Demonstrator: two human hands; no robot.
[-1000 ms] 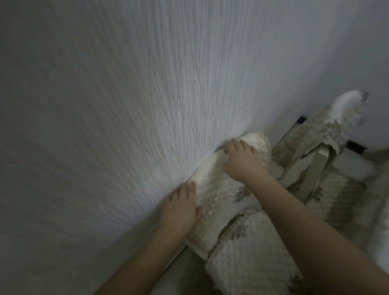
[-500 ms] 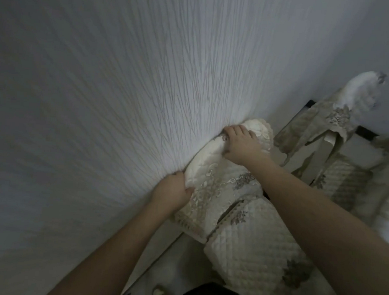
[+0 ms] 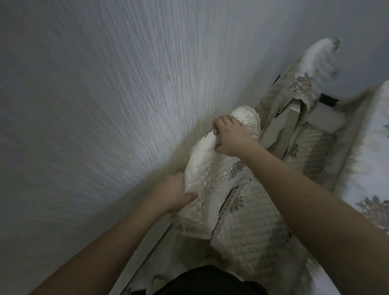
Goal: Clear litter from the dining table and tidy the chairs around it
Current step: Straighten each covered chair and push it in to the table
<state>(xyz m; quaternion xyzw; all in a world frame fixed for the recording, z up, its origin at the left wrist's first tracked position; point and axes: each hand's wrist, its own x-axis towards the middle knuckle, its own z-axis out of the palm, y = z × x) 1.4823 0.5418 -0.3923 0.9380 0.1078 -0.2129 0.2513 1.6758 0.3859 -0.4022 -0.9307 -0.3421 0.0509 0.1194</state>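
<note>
A dining chair stands close to the wall, its backrest [image 3: 212,180] draped in a cream embroidered cover and its seat [image 3: 250,222] in a quilted cream cushion. My left hand [image 3: 175,196] grips the near end of the backrest top. My right hand [image 3: 231,138] is closed over the far end of the same backrest. A second chair [image 3: 305,85] with a matching cover stands further along the wall. The dining table [image 3: 378,143], under a floral cloth, fills the right edge; I see no litter on the part in view.
A textured white wall [image 3: 101,97] runs along the left, almost touching the chair back. The gap between wall and table is narrow. Pale floor [image 3: 167,254] and my dark clothing [image 3: 208,288] show at the bottom.
My left hand went from lying flat on the cover to gripping the backrest's end. The view has swung down and left, bringing the table into sight on the right.
</note>
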